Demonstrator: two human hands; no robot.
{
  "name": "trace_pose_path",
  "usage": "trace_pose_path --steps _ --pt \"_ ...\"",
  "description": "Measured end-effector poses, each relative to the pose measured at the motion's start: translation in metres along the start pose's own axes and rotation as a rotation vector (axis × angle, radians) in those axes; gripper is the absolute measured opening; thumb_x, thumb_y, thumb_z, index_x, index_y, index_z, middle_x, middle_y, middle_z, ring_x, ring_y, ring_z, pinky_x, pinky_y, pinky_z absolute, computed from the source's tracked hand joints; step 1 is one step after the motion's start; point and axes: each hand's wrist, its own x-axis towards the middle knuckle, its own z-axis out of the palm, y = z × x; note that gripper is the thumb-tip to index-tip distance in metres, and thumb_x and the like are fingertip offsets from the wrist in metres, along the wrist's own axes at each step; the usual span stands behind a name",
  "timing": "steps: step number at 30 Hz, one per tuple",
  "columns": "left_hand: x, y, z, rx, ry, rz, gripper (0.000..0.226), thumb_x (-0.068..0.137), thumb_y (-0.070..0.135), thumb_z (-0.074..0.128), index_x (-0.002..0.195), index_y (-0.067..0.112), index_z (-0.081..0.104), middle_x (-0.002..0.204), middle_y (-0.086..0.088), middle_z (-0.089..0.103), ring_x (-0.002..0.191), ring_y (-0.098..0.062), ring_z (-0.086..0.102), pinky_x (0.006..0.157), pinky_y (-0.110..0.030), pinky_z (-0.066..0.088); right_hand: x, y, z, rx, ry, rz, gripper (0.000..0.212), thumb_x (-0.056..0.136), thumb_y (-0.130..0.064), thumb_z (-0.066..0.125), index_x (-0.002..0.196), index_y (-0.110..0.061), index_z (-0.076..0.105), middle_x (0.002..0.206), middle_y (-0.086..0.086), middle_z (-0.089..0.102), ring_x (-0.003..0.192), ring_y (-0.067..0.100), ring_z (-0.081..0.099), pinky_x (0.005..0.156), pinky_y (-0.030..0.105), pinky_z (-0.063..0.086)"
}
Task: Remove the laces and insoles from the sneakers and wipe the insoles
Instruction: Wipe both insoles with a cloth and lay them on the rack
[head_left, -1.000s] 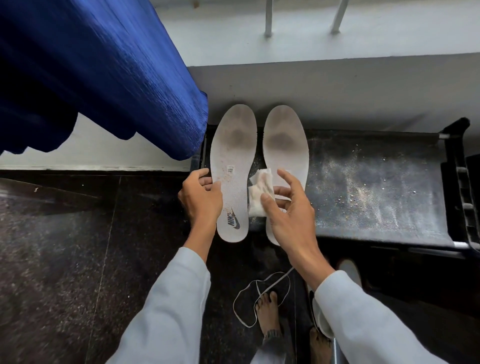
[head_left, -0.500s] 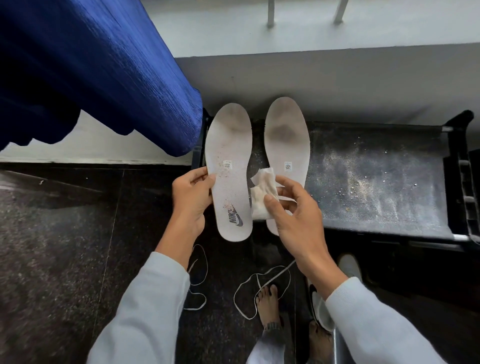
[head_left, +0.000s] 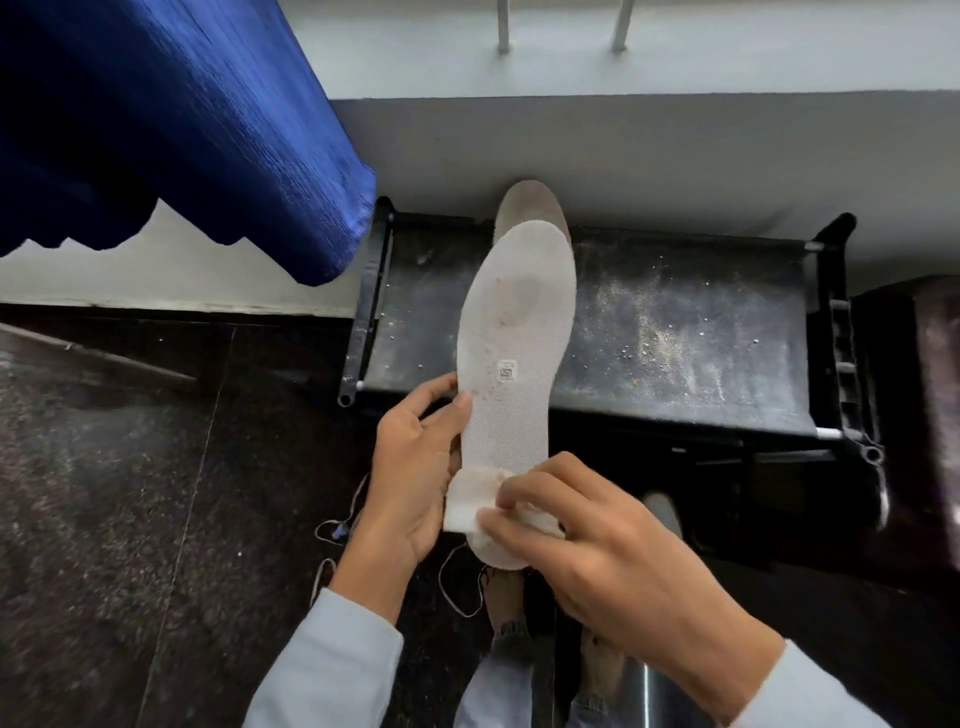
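Before black rack (head_left: 675, 332), left grip (head_left: 415, 467) clasps insole (head_left: 519, 338), right grip (head_left: 597, 545) pinches wipe (head_left: 465, 501).

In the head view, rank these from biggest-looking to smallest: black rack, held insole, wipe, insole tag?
1. rack
2. held insole, nearer the camera yet clearly smaller
3. wipe, partly under the right hand
4. tag

Near insole (head_left: 514, 353) sits in front of the far insole (head_left: 530, 205) on the tabletop (head_left: 701, 338), wipe (head_left: 467, 506) on its heel, laces (head_left: 332, 535) on the floor (head_left: 130, 493), curtain (head_left: 182, 130) off left.
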Motion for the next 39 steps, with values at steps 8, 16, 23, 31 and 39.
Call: trace_pose_path --steps 8,16,23,31,39 --pt "-0.045 -0.045 0.035 0.024 -0.098 -0.029 0.024 0.098 0.011 0.059 0.121 0.012 0.064 0.100 -0.013 0.078 0.085 -0.018 0.075 0.075 -0.030 0.063 -0.027 0.065 -0.053 -0.148 0.134 0.351 0.033 0.080 0.012 0.080 0.108 -0.005 0.079 0.105 0.015 0.071 0.088 0.031 0.062 0.070 0.042 0.061" --pt "-0.062 -0.061 0.052 -0.019 -0.129 -0.039 0.025 0.098 0.008 0.057 0.121 0.011 0.065 0.102 -0.016 0.078 0.084 -0.025 0.074 0.074 -0.036 0.061 -0.082 -0.010 -0.050 -0.014 -0.064 -0.011 0.029 0.088 0.000 0.052 0.104 -0.002 0.076 0.096 0.012 0.068 0.079 0.027 0.058 0.068 0.036 0.053" --pt "-0.067 -0.068 0.054 0.084 -0.186 -0.034 0.026 0.098 0.008 0.056 0.123 0.010 0.064 0.100 -0.017 0.077 0.080 -0.019 0.075 0.071 -0.031 0.062 -0.085 0.048 -0.047 -0.113 0.016 0.260 0.030 0.081 0.004 0.066 0.107 -0.004 0.078 0.100 0.014 0.069 0.086 0.031 0.062 0.068 0.036 0.059" --pt "-0.066 -0.075 0.061 0.008 -0.184 -0.050 0.029 0.088 0.008 0.064 0.117 0.009 0.066 0.098 -0.017 0.078 0.076 -0.020 0.074 0.065 -0.028 0.062 -0.094 -0.010 -0.043 -0.033 0.018 0.059 0.038 0.090 0.006 0.044 0.108 -0.001 0.076 0.099 0.015 0.068 0.085 0.026 0.053 0.076 0.030 0.044" --pt "-0.069 -0.078 0.058 0.122 -0.235 -0.069 0.023 0.097 0.008 0.058 0.116 0.013 0.069 0.096 -0.016 0.078 0.076 -0.020 0.072 0.066 -0.030 0.060 -0.080 0.085 -0.035 -0.094 0.069 0.277 0.028 0.085 0.004 0.075 0.112 -0.004 0.077 0.100 0.018 0.066 0.085 0.029 0.056 0.074 0.034 0.051"
